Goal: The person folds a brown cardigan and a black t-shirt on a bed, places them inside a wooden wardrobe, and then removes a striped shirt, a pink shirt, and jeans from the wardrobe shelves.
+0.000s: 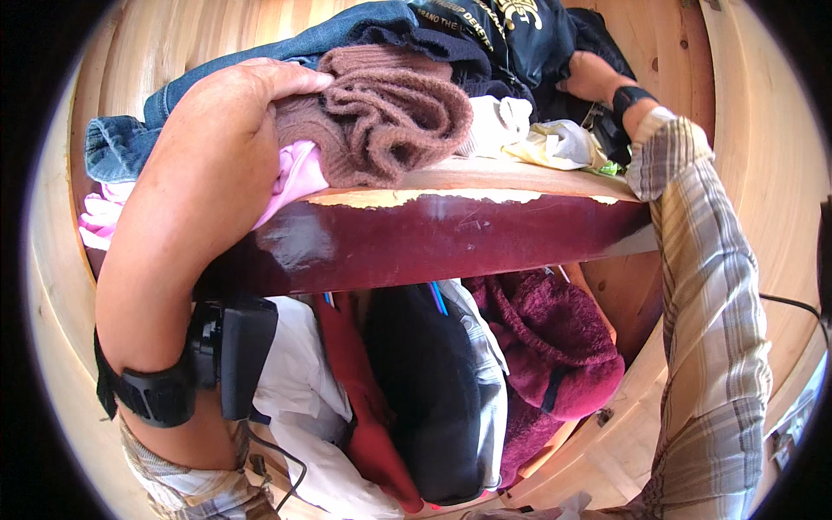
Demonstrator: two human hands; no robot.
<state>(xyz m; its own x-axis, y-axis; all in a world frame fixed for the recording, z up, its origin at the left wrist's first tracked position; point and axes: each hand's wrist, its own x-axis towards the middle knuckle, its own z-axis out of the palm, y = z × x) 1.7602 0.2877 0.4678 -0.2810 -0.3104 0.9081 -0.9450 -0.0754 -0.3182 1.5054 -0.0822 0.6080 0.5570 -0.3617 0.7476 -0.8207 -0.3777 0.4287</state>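
Note:
On a wooden shelf (pixel 507 174), my left hand (pixel 273 79) grips the left side of a folded brown knit garment (pixel 396 117). One digit lies over the knit; the other fingers are hidden. Blue denim jeans (pixel 260 55) stretch behind that hand, and pink cloth (pixel 296 170) shows under the forearm. At the shelf's right end, my right hand (pixel 588 77) reaches against a shiny black item (pixel 520 39) bearing gold printed writing. Its fingertips are hidden, so its grip cannot be made out. White cloth (pixel 497 120) and a pale yellow cloth (pixel 559 144) lie between the hands.
The shelf's dark red front edge (pixel 442 234) is chipped along its top. Below hang a white garment (pixel 305 390), a red one (pixel 364 403), a black one (pixel 422 390) and a maroon fleece garment (pixel 559 351). A black device (pixel 247 357) with a cable is strapped to my left arm.

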